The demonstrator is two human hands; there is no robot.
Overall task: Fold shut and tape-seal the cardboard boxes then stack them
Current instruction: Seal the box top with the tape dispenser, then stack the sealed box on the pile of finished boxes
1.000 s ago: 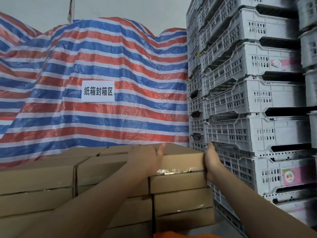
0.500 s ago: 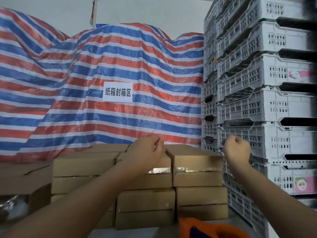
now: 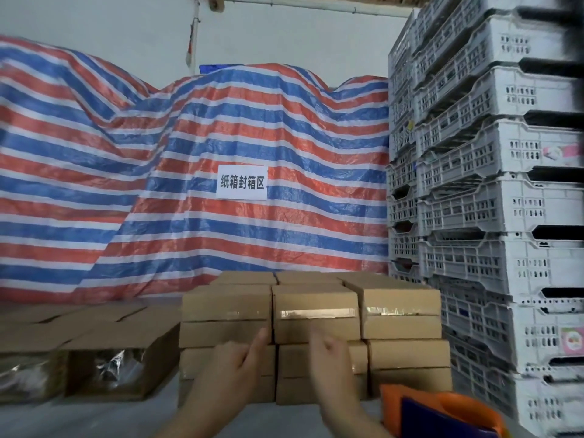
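While both hands are low in the head view and hold nothing, the stack of sealed boxes (image 3: 313, 330) stands in front of them, between the striped tarpaulin (image 3: 221, 137) behind and the tower of grey plastic crates (image 3: 493, 197) at its right side. The left hand (image 3: 235, 363) has loosely curved fingers and is empty; the right hand (image 3: 331, 350) is also relaxed and half open, with nothing in it. Both are near the front of the stack, but I cannot tell if they touch it.

The boxes in the stack are closed, and shiny tape (image 3: 316, 312) shows on the front of the top ones, so I judge this part is done. At the left, open boxes (image 3: 104, 368) lie on their side with shiny plastic visible inside; they seem not yet folded and taped. Therefore I think the work is only partly finished. An orange object (image 3: 442, 412) is at the lower right; what it is I cannot say.
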